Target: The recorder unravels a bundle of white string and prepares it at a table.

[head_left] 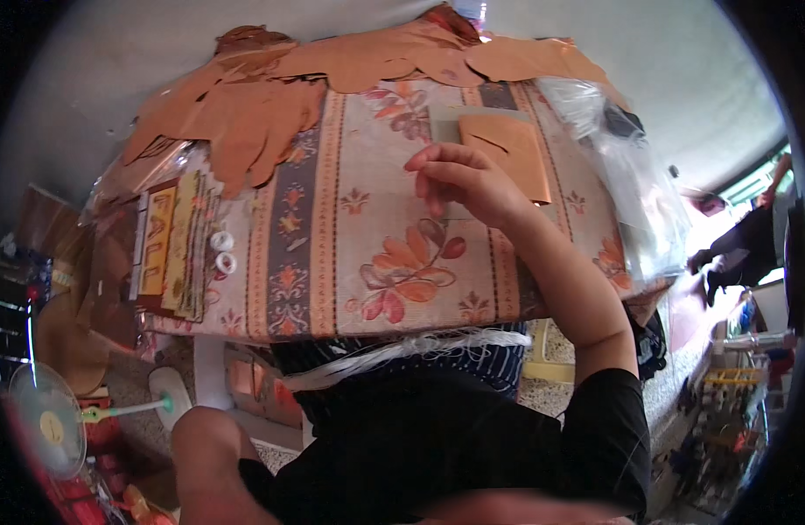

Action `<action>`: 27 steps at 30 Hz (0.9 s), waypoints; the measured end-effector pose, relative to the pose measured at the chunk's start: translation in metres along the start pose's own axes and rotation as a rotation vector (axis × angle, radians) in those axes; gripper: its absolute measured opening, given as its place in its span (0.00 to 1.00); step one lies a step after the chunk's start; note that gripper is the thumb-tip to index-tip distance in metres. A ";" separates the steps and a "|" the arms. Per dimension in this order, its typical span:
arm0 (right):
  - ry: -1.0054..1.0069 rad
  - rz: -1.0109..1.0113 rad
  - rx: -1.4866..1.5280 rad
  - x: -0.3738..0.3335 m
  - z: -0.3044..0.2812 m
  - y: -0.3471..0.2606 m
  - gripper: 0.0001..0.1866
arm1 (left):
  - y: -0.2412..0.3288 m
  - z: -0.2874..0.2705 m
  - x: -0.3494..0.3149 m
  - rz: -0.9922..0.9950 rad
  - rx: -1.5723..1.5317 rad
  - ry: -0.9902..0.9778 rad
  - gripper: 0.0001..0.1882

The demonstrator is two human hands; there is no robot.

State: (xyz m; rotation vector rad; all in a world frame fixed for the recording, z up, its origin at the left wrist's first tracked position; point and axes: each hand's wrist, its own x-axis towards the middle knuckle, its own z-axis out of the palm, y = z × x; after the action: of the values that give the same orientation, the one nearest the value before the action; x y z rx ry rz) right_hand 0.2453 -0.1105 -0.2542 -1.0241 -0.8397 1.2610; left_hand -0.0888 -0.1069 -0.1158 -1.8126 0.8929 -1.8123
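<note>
My right hand (464, 182) is above the patterned tablecloth (367, 201), near the middle of the table. Its fingers are bent but apart, slightly blurred, and nothing shows between them. Just beyond it lies a folded tan leather piece (512, 153) with a slit in its top. A greyish-green flat sheet (446, 124) pokes out from behind that piece. No left hand shows; a bare bent limb (208, 446) of mine is at the lower left. A bundle of white threads (411, 354) lies across my lap at the table's near edge.
Large tan leather hides (359, 63) cover the far edge. At the left are a stack of patterned cards or booklets (171, 245) and white thread spools (223, 249). Clear plastic sheeting (639, 192) hangs at the right. A fan (51, 424) stands lower left; another person (748, 236) is far right.
</note>
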 end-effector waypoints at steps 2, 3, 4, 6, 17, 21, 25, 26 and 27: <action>0.008 0.014 -0.012 -0.001 -0.001 0.001 0.10 | 0.004 0.002 -0.025 0.005 -0.089 0.040 0.17; 0.018 -0.005 -0.032 0.000 -0.003 0.003 0.10 | 0.005 -0.003 -0.040 0.054 -0.022 0.126 0.20; 0.012 -0.013 -0.054 0.001 -0.001 0.002 0.09 | 0.008 -0.010 -0.049 0.100 0.058 0.199 0.23; 0.009 -0.005 -0.052 0.001 -0.004 0.004 0.10 | 0.013 -0.005 -0.089 -0.038 -0.015 0.239 0.18; 0.001 -0.051 -0.117 0.008 0.000 0.002 0.11 | 0.105 0.001 -0.180 -1.812 -1.020 -1.224 0.08; -0.024 -0.078 -0.129 0.006 0.000 0.003 0.11 | 0.162 0.016 -0.244 -1.760 -0.774 -1.266 0.11; -0.014 -0.084 -0.109 0.003 -0.001 0.004 0.11 | 0.180 0.035 -0.284 -1.680 -0.611 -1.442 0.09; -0.016 -0.087 -0.104 0.003 -0.001 0.005 0.11 | 0.181 0.037 -0.289 -1.690 -0.680 -1.543 0.11; -0.017 -0.091 -0.103 0.002 -0.001 0.005 0.11 | 0.184 0.036 -0.292 -1.687 -0.676 -1.545 0.11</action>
State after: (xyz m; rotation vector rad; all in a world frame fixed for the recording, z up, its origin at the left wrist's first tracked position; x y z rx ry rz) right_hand 0.2451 -0.1084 -0.2592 -1.0463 -0.9617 1.1609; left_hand -0.0628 -0.0376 -0.4548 -3.6366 -1.0744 0.3926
